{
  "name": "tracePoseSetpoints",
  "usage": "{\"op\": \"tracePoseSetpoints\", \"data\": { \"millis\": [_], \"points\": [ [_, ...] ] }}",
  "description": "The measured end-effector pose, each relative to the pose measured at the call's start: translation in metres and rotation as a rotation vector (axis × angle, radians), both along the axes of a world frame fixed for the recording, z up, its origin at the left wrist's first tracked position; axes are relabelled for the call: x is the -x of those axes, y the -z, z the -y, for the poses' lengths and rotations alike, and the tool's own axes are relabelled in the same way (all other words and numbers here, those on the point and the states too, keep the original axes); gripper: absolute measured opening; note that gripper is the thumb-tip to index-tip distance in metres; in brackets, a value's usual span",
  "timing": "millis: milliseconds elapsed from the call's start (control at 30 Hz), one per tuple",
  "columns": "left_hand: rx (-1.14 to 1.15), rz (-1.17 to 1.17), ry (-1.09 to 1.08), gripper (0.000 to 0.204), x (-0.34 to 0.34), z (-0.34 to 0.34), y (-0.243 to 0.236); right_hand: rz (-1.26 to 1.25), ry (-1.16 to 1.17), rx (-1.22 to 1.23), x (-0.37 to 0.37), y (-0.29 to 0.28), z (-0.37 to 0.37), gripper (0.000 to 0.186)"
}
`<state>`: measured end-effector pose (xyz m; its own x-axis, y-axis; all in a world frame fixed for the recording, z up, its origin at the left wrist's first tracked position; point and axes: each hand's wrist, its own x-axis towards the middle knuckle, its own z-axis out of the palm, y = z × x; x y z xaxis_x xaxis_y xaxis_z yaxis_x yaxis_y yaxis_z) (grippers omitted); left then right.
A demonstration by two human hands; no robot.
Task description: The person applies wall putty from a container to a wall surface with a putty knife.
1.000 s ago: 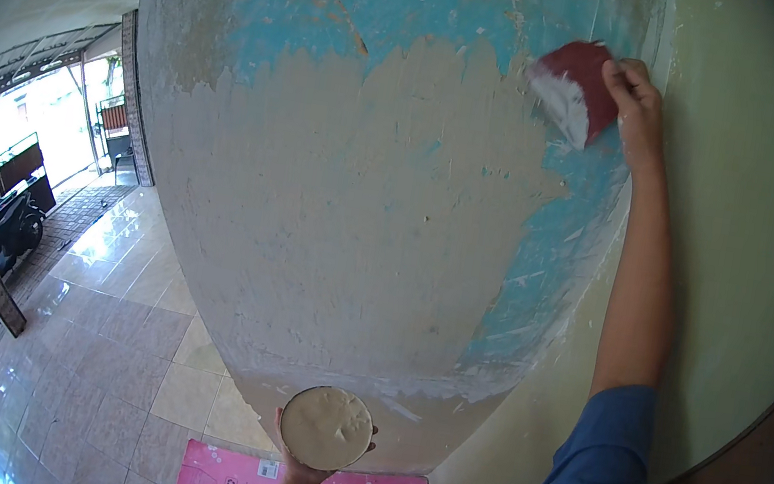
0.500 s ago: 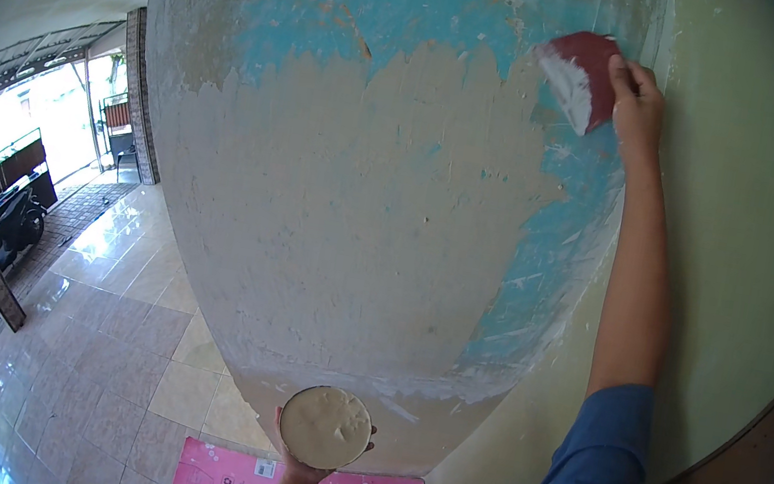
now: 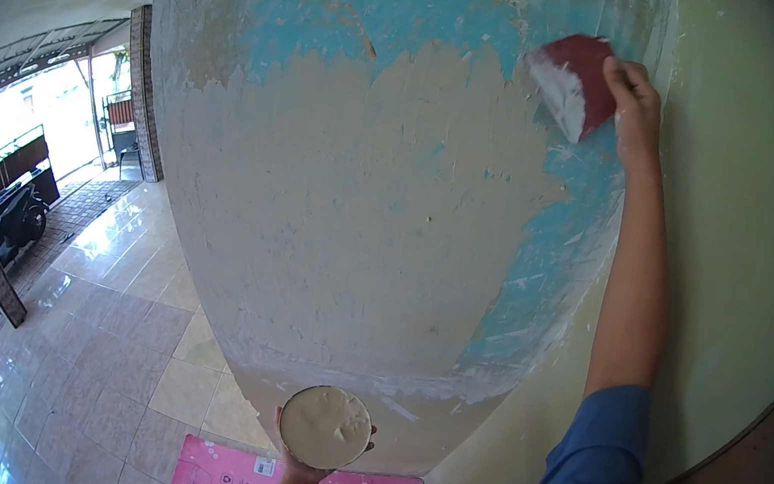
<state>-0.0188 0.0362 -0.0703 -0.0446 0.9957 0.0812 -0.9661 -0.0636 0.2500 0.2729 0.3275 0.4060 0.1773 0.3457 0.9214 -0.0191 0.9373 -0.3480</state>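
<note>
High at the patchy wall (image 3: 372,209), your right hand (image 3: 639,110) pinches a smeared maroon scraper (image 3: 595,80); low, your left hand (image 3: 300,469) cups a round putty-filled container (image 3: 369,429).

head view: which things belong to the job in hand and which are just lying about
In use: red spreader in right hand; paste in left hand; patchy wall

Seemingly just about: pink sheet below; bikes at left

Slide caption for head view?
Right hand holds maroon scraper at patchy wall; left hand holds round container of beige paste.
</note>
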Motion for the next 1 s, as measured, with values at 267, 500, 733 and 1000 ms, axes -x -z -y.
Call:
{"op": "tracePoseSetpoints", "data": {
  "millis": [267, 500, 733, 1000],
  "points": [
    [-0.004, 0.043, 0.033, 0.100, -0.004, 0.002, -0.012, -0.005, 0.123, 0.043, -0.001, -0.002, -0.002, 0.042],
    [-0.022, 0.036, 0.039, 0.099, -0.004, -0.002, -0.011, 0.106, 0.362, -0.059, -0.003, -0.002, -0.001, 0.041],
    [-0.031, 0.064, 0.047, 0.099, -0.005, 0.002, -0.015, 0.211, 0.185, -0.105, -0.006, 0.002, 0.003, 0.040],
    [-0.115, 0.099, 0.082, 0.102, -0.007, 0.012, -0.023, -0.521, -0.270, 0.172, -0.012, 0.015, 0.023, 0.043]
  ]
}}
